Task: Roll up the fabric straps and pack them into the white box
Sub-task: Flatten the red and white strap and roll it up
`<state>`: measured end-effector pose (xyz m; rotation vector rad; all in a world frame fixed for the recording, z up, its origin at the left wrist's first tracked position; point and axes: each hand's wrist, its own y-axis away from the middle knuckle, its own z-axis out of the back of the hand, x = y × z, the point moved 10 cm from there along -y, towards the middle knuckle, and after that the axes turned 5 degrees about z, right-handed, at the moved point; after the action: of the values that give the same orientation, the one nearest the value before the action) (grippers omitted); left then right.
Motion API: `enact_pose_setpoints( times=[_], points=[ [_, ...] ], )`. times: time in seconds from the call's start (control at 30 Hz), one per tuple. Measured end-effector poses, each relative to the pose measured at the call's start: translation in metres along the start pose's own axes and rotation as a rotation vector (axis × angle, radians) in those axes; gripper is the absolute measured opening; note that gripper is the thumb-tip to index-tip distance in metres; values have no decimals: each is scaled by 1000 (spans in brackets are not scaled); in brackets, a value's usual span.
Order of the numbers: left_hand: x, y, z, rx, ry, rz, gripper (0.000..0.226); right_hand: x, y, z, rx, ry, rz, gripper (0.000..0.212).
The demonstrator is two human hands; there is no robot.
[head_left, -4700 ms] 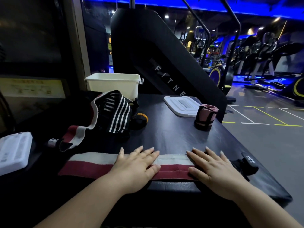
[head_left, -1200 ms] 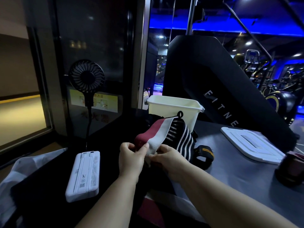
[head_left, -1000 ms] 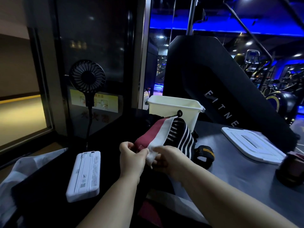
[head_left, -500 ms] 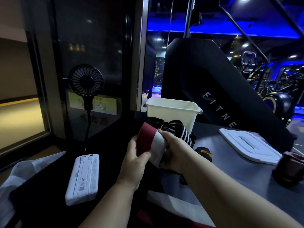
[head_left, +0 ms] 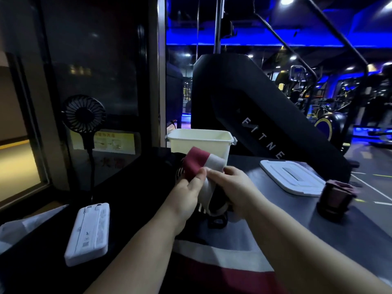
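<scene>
The left hand (head_left: 186,193) and right hand (head_left: 234,186) both pinch the red-and-white fabric strap (head_left: 200,163), held up just in front of the open white plastic box (head_left: 199,144) at the far side of the dark bench (head_left: 275,211). A flat white lid (head_left: 291,177) and a rolled pink-black strap (head_left: 336,198) lie right; a white slab-shaped device (head_left: 88,232) and a small black fan (head_left: 83,114) sit left

Head-worn view looked forward, slightly down across the counter (head_left: 297,213), close behind left hand (head_left: 186,194) and right hand (head_left: 231,187); gym machines (head_left: 331,124) far right.
</scene>
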<state>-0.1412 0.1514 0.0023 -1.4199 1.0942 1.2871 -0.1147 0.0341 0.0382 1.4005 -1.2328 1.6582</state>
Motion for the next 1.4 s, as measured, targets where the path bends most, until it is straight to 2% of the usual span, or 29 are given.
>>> enact_pose_setpoints(
  times=[0.1,0.13,0.27,0.43,0.57,0.63,0.77,0.97,1.1,1.17,1.27,1.4],
  points=[
    [-12,12,-28,-32,96,-57,21,14,11,37,-101,127,100,23],
    [-15,14,-36,-46,107,-88,20,15,15,50,-120,161,105,28],
    [-5,15,-73,-18,84,-103,47,6,35,97,-99,239,8,40],
    [15,19,-121,60,97,-15,60,0,65,151,-119,360,-39,30],
    [26,18,-151,136,55,18,62,-9,82,175,-144,420,-70,22],
    [26,18,-161,168,27,5,59,-12,90,181,-123,396,-75,12],
    [26,16,-176,209,-27,-58,56,-20,101,191,-88,304,-106,15],
    [29,11,-175,98,-149,-92,41,-35,112,211,-95,297,-194,10],
    [28,8,-176,23,-238,-125,45,-39,117,224,-152,268,-209,8],
    [29,4,-175,-3,-262,-124,50,-37,117,238,-212,298,-190,14],
    [34,-1,-167,-28,-286,-74,54,-33,117,258,-292,346,-153,37],
    [47,-12,-154,-38,-429,-5,67,-36,123,281,-382,355,-167,53]
  ],
)
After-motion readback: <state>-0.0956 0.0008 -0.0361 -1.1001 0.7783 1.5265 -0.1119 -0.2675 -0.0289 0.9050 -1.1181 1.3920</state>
